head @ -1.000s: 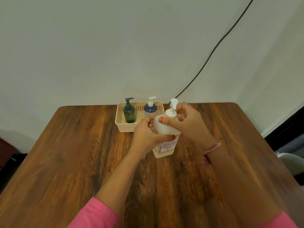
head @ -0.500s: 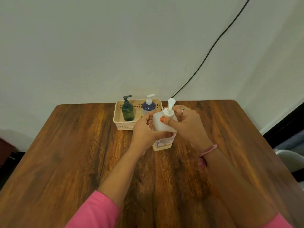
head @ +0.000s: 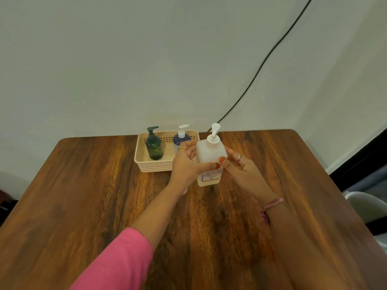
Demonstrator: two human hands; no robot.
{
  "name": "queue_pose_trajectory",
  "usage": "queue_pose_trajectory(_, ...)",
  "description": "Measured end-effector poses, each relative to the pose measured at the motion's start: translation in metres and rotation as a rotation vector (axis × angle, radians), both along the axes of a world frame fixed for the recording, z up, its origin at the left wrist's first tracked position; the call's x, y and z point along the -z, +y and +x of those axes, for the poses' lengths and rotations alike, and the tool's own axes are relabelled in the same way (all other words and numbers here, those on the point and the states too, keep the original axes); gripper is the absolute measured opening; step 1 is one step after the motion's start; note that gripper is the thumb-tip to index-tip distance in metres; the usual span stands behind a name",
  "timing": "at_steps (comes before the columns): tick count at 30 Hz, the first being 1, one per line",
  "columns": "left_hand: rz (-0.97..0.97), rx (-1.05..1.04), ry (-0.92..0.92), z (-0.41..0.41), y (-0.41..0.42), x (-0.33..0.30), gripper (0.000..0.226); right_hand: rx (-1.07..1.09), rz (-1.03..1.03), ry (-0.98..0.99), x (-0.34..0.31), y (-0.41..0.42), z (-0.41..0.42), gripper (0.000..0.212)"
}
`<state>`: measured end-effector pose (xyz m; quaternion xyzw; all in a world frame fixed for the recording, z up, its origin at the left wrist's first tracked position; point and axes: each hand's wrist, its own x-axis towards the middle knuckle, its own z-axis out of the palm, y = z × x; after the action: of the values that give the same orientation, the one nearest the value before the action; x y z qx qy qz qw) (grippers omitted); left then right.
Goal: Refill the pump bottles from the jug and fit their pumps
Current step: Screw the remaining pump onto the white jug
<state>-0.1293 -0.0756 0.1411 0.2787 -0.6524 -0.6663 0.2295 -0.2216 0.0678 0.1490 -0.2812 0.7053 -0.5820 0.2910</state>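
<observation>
My right hand (head: 240, 170) has come off the pump collar and dropped beside the white bottle (head: 210, 155), thumb on its front, fingers loosely spread. I count three pump bottles: a green bottle (head: 154, 146) and a blue bottle (head: 180, 139) in the basket (head: 155, 167), the white one just right of it on the table (head: 83, 185). My left hand (head: 188, 164) grips the white bottle's side, though its base may be lifted slightly.
</observation>
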Motion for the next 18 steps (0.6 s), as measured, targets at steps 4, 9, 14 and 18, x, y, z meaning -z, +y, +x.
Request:
queue_pose_trajectory(4, 0.011, 0.025, 0.032, -0.031, -0.004, 0.009, 0.084, 0.077, -0.023, 0.029, 0.006, -0.01, -0.025, 0.05)
queue_pose_trajectory(9, 0.012, 0.048, 0.019, -0.073, -0.017, 0.019, 0.081, 0.162, -0.047, -0.016, 0.022, -0.027, -0.061, 0.05)
queue_pose_trajectory(14, 0.037, 0.045, 0.006, -0.111, -0.032, 0.035, 0.085, 0.176, 0.019, 0.032, 0.037, -0.048, -0.097, 0.052)
queue_pose_trajectory(18, 0.082, 0.044, -0.007, -0.136, -0.041, 0.05, 0.083, 0.16, 0.081, 0.062, 0.052, -0.061, -0.126, 0.053)
